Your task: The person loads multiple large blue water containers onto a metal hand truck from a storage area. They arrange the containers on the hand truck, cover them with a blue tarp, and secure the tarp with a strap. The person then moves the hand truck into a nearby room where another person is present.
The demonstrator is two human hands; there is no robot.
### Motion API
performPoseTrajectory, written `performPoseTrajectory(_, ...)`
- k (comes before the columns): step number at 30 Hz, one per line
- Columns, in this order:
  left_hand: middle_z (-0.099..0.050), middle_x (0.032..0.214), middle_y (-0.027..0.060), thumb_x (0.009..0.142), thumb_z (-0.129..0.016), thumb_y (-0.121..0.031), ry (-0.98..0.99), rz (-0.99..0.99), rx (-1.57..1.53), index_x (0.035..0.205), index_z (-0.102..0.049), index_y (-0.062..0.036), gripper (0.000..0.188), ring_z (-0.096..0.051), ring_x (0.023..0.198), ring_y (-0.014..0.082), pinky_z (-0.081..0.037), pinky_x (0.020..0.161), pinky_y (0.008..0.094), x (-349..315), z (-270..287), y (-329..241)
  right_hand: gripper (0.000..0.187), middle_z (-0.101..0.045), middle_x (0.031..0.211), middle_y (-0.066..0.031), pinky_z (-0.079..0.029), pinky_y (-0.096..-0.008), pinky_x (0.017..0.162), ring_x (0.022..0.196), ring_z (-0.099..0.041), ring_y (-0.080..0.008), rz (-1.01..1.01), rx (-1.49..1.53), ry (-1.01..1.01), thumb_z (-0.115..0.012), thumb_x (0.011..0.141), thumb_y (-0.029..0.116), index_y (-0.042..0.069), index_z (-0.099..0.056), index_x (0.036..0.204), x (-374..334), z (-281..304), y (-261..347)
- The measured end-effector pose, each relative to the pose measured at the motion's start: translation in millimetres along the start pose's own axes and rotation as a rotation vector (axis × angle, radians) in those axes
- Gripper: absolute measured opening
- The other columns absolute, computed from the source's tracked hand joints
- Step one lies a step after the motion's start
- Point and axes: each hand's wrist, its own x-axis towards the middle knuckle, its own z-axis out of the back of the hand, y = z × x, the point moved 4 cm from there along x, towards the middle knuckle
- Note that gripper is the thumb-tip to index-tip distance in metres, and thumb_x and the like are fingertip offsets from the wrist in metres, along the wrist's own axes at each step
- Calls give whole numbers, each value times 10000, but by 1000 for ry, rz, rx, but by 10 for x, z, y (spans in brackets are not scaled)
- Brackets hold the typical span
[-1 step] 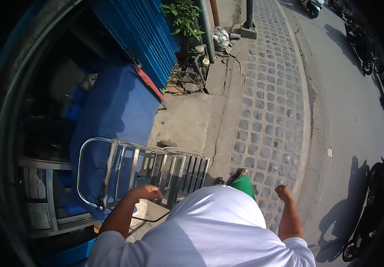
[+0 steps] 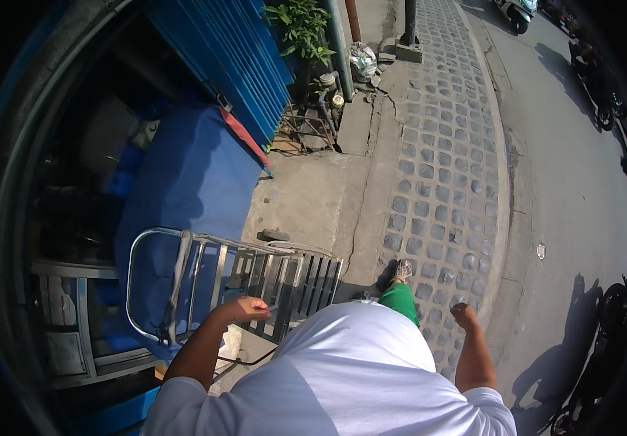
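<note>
My left hand (image 2: 249,309) hangs at my left side with its fingers loosely curled in. It appears over the metal frame of a hand cart (image 2: 219,270), but I cannot tell whether it touches it. Nothing shows in that hand. On the other side my right hand (image 2: 463,315) is held out from my body, fingers closed and no thing visible in them. The cart has a bent tubular handle and a slatted bed. Below my white shirt, green trousers (image 2: 400,299) and one shoe (image 2: 402,270) show on the paving.
A blue cloth cover (image 2: 182,171) lies left of the cart, beside a blue corrugated panel (image 2: 219,58). Ahead stand a plant (image 2: 300,30), pipes, a white bag (image 2: 363,61) and a post (image 2: 409,29). Paving blocks (image 2: 444,174) border the road, where motorbikes (image 2: 604,109) stand at right.
One foot has come forward, so more of its shoe shows ahead of my shirt. My left hand has shifted slightly up and right. The scooter on the road appears slightly lower.
</note>
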Motion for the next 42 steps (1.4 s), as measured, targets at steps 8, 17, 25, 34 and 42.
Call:
performPoseTrajectory(8, -699, 980, 81, 878, -727, -274, -830, 11, -286, 1150, -645, -7, 390, -640, 897, 141, -513, 798, 304, 1026, 1510, -974, 228, -713, 892, -135, -543, -364, 682, 789, -691, -229, 365, -203, 78, -652, 862, 173, 28, -703, 1031, 1757, 434, -28)
performPoseTrajectory(17, -677, 900, 27, 915, -691, -315, -1403, 129, -648, 1092, -655, 10, 372, -595, 784, 104, -488, 737, 257, 1726, 3965, -1233, 349, -700, 899, -150, -505, -357, 755, 815, -657, -252, 20, 128, -65, -610, 885, 241, -11, -659, 1120, 2974, 2092, 1954)
performPoseTrajectory(25, -579, 1299, 173, 898, -670, -417, -1677, 336, -813, 1323, -509, 16, 628, -602, 1109, 288, -492, 924, 374, 2829, 5803, -563, 352, -678, 830, -114, -508, -338, 652, 689, -640, -189, -1, -33, -81, -612, 890, 262, -16, -646, 1104, 3368, 2078, 2360)
performPoseTrajectory(34, -704, 757, 132, 792, -670, -341, -1803, 483, -810, 742, -645, -18, 328, -676, 666, 272, -517, 609, 404, 3049, 6011, -135, 344, -704, 1029, -214, -523, -388, 848, 975, -684, -326, -161, -160, 199, -652, 866, 216, 1, -650, 1135, 3416, 1526, 3122)
performPoseTrajectory(42, -699, 740, 110, 747, -687, -353, -1865, 702, -221, 706, -646, -72, 287, -679, 667, 290, -512, 600, 411, 2621, 5839, -680, 358, -682, 1108, -218, -513, -385, 880, 1023, -671, -319, 36, -172, 196, -644, 884, 199, -2, -621, 1179, 4122, 1383, 4567)
